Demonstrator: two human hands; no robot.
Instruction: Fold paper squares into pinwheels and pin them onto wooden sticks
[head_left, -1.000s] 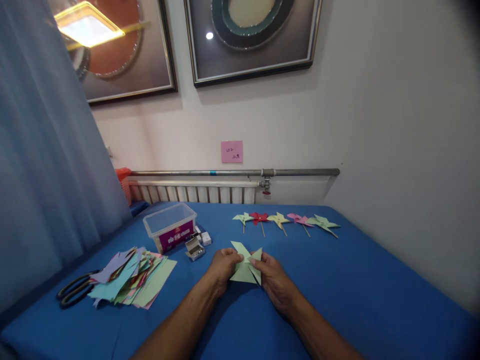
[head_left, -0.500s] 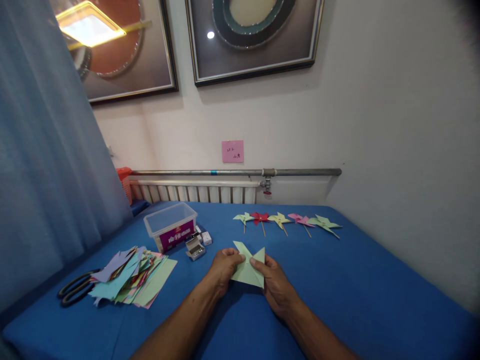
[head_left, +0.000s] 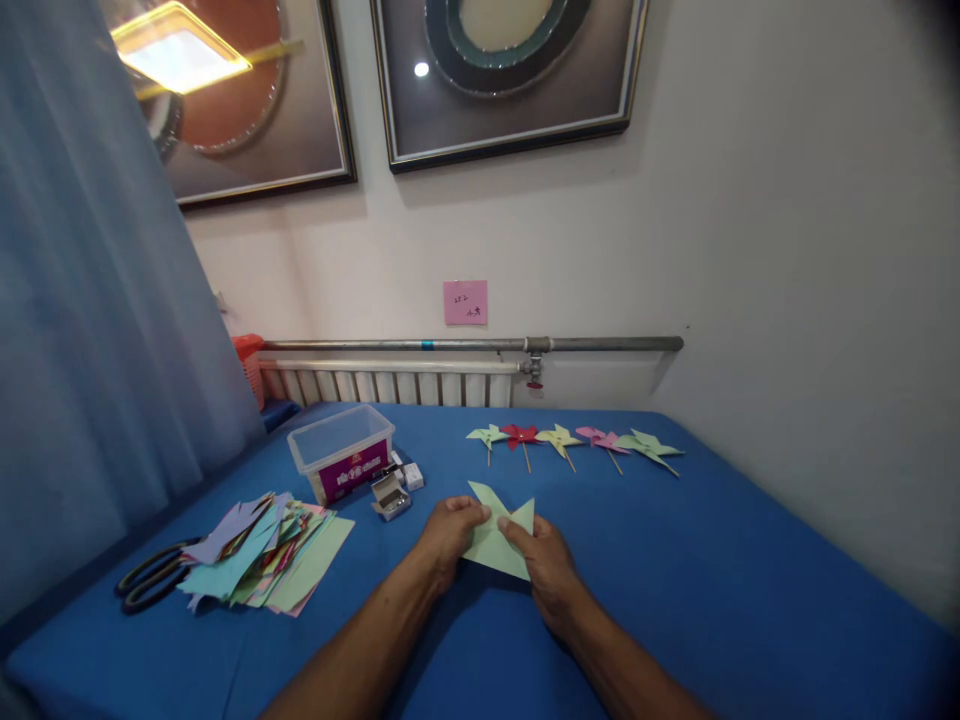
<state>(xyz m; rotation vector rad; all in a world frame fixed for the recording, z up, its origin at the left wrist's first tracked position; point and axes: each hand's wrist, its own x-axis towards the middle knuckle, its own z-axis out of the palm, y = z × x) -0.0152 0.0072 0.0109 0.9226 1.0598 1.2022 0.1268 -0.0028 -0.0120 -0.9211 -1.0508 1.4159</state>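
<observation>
A pale green sheet of paper (head_left: 495,553), cut in from its corners, is held up above the blue table between both hands. My left hand (head_left: 450,535) pinches its left side, thumb on top near the middle. On the right side my right hand (head_left: 546,560) grips it, the thumb pressing on the face and the fingers behind, partly hidden. Two points of the paper stick up at the top with a notch between them. Beyond the hands, several paper pinwheels on sticks lie in a row, among them a red pinwheel (head_left: 520,435) and a yellow pinwheel (head_left: 559,439).
To the left lie a pile of coloured paper (head_left: 259,555) and black-handled scissors (head_left: 154,577). A clear plastic tub (head_left: 341,450) stands behind, beside a small open box (head_left: 391,497). A blue curtain (head_left: 112,300) hangs at left; a radiator pipe (head_left: 472,345) runs along the wall.
My right hand has shifted slightly to the right, its thumb moving a little across the paper. The paper's right side has tilted with it. My left hand stays nearly still.
</observation>
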